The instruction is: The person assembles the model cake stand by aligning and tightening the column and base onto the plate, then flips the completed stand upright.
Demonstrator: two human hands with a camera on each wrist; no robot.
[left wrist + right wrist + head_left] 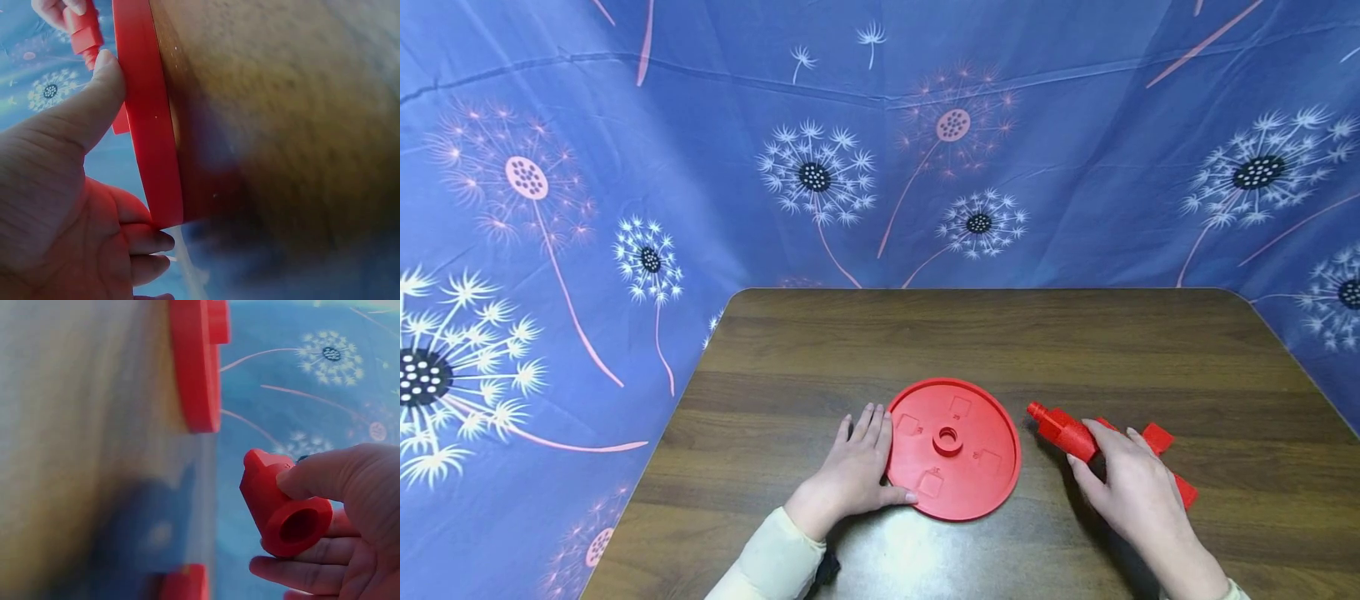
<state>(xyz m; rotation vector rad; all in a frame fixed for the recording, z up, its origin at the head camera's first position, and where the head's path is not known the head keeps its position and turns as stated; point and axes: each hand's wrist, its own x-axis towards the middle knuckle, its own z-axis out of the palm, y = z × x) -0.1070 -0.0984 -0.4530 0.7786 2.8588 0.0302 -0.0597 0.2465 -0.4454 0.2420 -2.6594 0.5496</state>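
A round red plastic disc [973, 492] with a raised rim lies on the table, with a threaded collar [948, 442] at its centre and several marked square recesses around it. My left hand [857, 467] rests against the disc's left side, fingers straight along the rim and thumb at the near edge. To the right, my right hand [1131, 479] holds a red threaded shaft piece [1066, 432] between thumb and fingers, its screw tip pointing left towards the disc. In the right wrist view, the held piece [265, 497] shows a round hole in its other end.
More red parts [1157, 437] lie beside and beyond my right hand, partly hidden by it. The brown wooden table [1000, 333] ends at a blue dandelion-print cloth [880, 167] along the back and sides.
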